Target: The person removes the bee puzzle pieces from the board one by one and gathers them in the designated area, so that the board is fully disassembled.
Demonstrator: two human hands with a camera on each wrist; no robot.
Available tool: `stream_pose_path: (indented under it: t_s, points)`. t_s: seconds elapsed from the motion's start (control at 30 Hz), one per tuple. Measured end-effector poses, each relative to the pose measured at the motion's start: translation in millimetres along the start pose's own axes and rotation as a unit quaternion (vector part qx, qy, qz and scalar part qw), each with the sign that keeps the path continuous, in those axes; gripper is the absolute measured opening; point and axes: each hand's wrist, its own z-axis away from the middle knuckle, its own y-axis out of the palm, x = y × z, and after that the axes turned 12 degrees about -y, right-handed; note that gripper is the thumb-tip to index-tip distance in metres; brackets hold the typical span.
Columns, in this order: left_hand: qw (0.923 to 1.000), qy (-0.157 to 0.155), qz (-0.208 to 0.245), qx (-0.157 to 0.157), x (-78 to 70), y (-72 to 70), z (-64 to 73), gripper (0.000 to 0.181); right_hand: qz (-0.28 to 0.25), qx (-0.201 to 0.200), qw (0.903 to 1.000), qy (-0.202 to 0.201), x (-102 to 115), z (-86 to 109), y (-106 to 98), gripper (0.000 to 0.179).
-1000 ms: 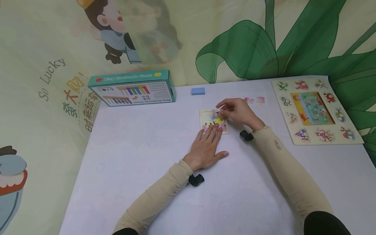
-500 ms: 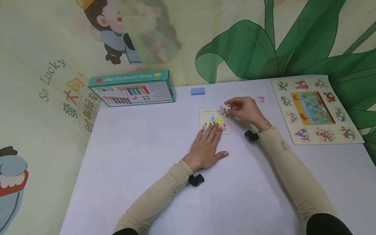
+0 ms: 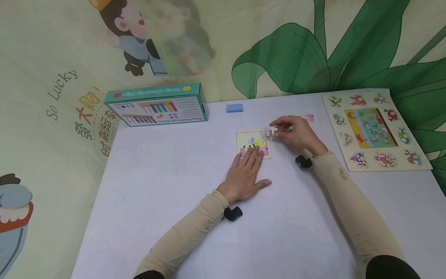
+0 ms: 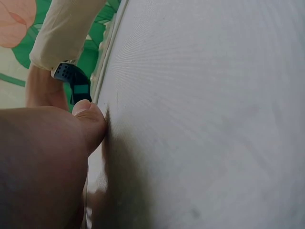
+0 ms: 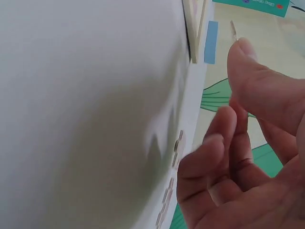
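Note:
A small square jigsaw puzzle with a cream wooden frame [image 3: 243,133] lies mid-table, partly filled with yellow, pink and blue pieces. My left hand [image 3: 244,176] lies flat, straight fingertips resting on the puzzle's near edge and covering part of it. Thumb and fingers of my right hand [image 3: 296,131] pinch a pink and white jigsaw piece [image 3: 269,131] just off the frame's upper right corner. In the right wrist view the held piece [image 5: 234,29] shows as a thin edge beyond the thumb tip. Another loose pink piece [image 3: 309,118] lies behind the right hand.
A blue block [image 3: 235,108] sits near the table's back edge. The Ring Challenge Game box [image 3: 156,105] stands at the back left. On the right lies a larger board [image 3: 339,149] with sea-creature pictures. Loose pieces [image 5: 165,200] also show in the right wrist view.
My right hand has drawn back rightward from over the puzzle with the jigsaw piece pinched, uncovering the upper right of the frame. My left hand has stayed in place.

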Motion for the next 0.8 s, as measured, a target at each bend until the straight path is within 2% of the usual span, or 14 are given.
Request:
stream_pose_path:
  t_s: [0.63, 0.8]
  points:
    - [1.0, 0.006, 0.005, -0.006, 0.4, 2.1, -1.2, 0.091, 0.045, -0.02, 0.9987, 0.009, -12, 13.5, -18, 0.033]
    - [1.0, 0.004, 0.005, -0.005, 0.6, 2.4, -1.4, 0.091, 0.056, -0.024, 0.9978, 0.027, -17, 14.4, -22, 0.032]
